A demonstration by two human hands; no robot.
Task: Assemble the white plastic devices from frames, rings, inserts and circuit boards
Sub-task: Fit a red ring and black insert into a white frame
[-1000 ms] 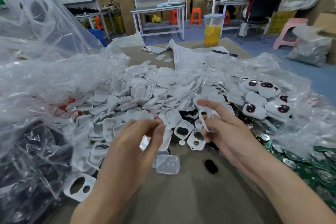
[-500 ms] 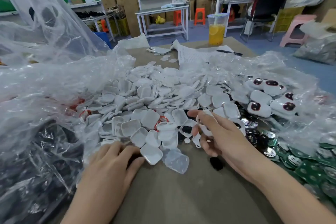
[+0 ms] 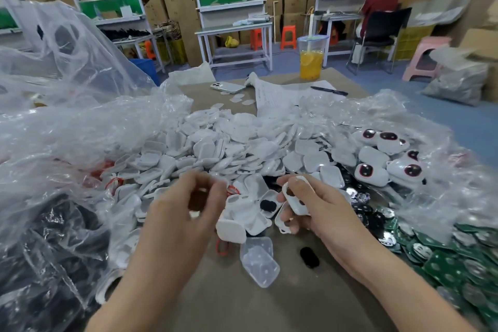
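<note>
While my left hand [image 3: 188, 205] is smeared by motion, only the right side reads cleanly. Right hand [image 3: 320, 213] grips one white frame [image 3: 296, 194] between thumb and fingers, just above the near edge of the heap of white shells [image 3: 229, 148], two-hole face toward me. My read: it's held that way so the openings are in sight and the other hand can feed a part in. Left fingers are curled toward the thumb with a whitish speck there; can't tell if they pinch anything.

Layout logic, as I judge it:
- raw shells dead centre, so either hand reaches them
- circuit boards [image 3: 444, 272] fanned out at right, beside the holding hand
- finished devices [image 3: 373, 173] parked far right on the plastic bag [image 3: 431, 127], apart from raw stock so nothing gets mixed

Counts:
- frames in hand: 1; a second frame [image 3: 283, 222] lies at my right fingertips, contact unclear
- finished devices with dark lenses: 6 visible
- black oval pads [image 3: 309, 256]: 2, one on the bare table [image 3: 242, 310], one among the shells
- clear covers [image 3: 260, 264]: 2, overlapping, on the table between my wrists
- red rings [image 3: 222, 248]: at least 3
- shells, boards: too many to count
</note>
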